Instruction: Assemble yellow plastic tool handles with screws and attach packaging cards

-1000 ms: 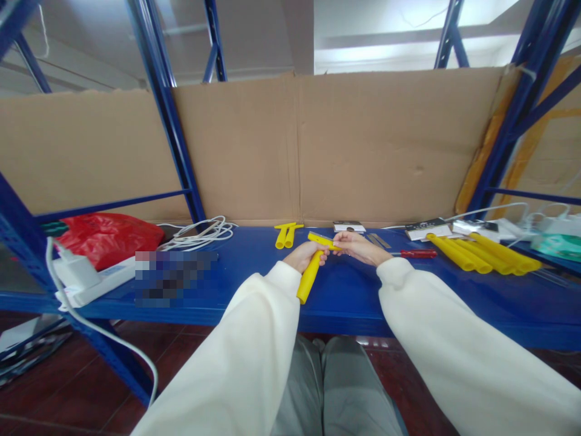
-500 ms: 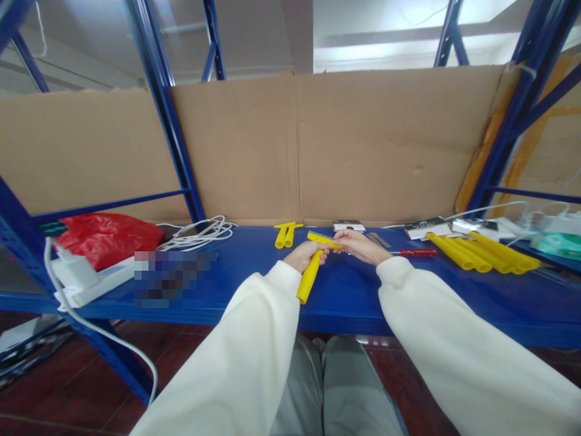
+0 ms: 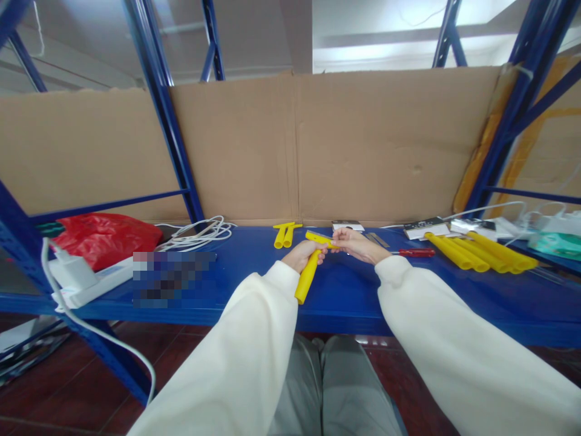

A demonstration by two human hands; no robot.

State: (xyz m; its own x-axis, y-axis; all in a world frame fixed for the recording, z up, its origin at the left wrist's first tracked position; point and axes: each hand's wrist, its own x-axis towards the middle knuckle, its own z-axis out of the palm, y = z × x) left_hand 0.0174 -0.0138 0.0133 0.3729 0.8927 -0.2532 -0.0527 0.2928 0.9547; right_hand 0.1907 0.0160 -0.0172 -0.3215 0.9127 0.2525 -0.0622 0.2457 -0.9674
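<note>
Blue metal worktop (image 3: pixel 345 303), upright brown cardboard sheet (image 3: pixel 385 145) behind. Person's left hand (image 3: pixel 301 255): grip wrapped round the neck of a yellow T-shaped tool (image 3: pixel 307 281), over the worktop. Right hand (image 3: pixel 356 246): grip pinching the tool head's right end. 2 similar yellow T-shaped pieces (image 3: pixel 280 237) lie beyond.

Seemingly a workshop: blue metal rack (image 3: pixel 169 121), cardboard backing (image 3: pixel 372 145), red screwdriver (image 3: pixel 416 252)

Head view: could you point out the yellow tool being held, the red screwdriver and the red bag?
Yellow tool (image 3: pixel 307 279): head view, on its handle.
Red screwdriver (image 3: pixel 416 252): head view, on its handle.
Red bag (image 3: pixel 108 238): head view, on its crumpled side.
</note>
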